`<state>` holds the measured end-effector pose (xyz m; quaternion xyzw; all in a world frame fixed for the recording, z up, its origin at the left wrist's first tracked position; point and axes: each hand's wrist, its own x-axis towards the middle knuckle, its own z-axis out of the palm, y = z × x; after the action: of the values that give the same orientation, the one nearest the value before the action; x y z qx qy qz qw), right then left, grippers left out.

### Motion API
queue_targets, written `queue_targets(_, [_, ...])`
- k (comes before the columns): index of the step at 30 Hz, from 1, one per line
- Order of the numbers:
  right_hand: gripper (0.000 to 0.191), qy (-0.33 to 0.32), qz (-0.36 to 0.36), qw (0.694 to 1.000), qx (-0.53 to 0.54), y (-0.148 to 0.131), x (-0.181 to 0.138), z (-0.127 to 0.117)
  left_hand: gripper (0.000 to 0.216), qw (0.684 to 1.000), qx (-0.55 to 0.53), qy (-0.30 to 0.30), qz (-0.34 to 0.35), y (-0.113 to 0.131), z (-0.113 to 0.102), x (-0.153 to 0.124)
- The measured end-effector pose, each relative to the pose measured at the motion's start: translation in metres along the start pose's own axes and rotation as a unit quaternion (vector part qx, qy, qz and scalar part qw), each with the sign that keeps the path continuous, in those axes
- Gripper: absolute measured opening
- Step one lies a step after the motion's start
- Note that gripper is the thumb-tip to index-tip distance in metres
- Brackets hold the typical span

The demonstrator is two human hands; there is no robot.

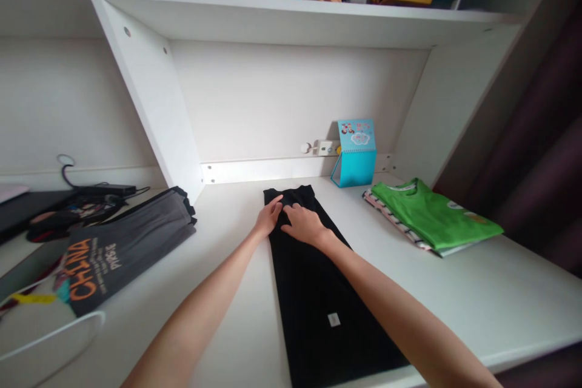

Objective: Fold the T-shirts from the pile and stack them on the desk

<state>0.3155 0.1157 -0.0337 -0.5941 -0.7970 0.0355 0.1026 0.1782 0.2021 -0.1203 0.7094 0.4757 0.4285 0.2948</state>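
Hands press flat, fingers spread: left hand (269, 216) and right hand (303, 223) side by side on the black garment (318, 291) toward the counter's (477, 291) back edge.

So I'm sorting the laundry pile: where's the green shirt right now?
In the head view, the green shirt lies folded on the desk, right of the black garment, atop a striped item, beside the blue stand.

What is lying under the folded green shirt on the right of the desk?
Under the green shirt lies a striped garment; only its left edge shows. A pale layer edge peeks out at the front. The rest is covered, so what else the stack holds cannot be told.
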Motion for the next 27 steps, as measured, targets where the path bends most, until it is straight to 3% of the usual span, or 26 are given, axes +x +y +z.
queue_targets(4, [0.032, -0.004, 0.009, 1.0, -0.004, 0.048, -0.079, -0.019, 0.042, 0.999, 0.04, -0.015, 0.017, 0.002, 0.002, 0.0])
queue_targets(8, [0.027, -0.037, 0.063, 0.995, 0.064, 0.095, -0.157, -0.014, 0.037, 0.999, 0.044, -0.026, 0.018, 0.001, 0.006, 0.002])
queue_targets(13, [0.018, -0.028, 0.141, 0.986, 0.08, 0.103, -0.199, -0.001, 0.038, 0.999, 0.04, -0.021, 0.012, -0.004, 0.008, 0.005])
queue_targets(17, [0.008, -0.038, 0.13, 0.986, 0.1, 0.074, -0.209, -0.018, 0.035, 0.999, 0.041, -0.015, 0.012, -0.006, 0.008, 0.005])
queue_targets(19, [0.012, -0.102, 0.066, 0.98, 0.16, 0.062, -0.211, -0.033, 0.034, 0.999, 0.042, -0.01, 0.013, -0.006, 0.008, 0.005])
queue_targets(21, [0.019, -0.186, 0.0, 0.955, 0.231, 0.06, -0.203, -0.048, 0.034, 0.999, 0.044, -0.006, 0.015, -0.006, 0.008, 0.004])
queue_targets(23, [0.021, -0.209, -0.043, 0.94, 0.266, 0.071, -0.179, -0.058, 0.035, 0.999, 0.047, -0.004, 0.018, -0.006, 0.008, 0.004])
queue_targets(27, [0.02, -0.109, -0.043, 0.977, 0.181, 0.118, -0.083, -0.055, 0.033, 0.998, 0.054, -0.002, 0.033, -0.003, 0.007, 0.003])
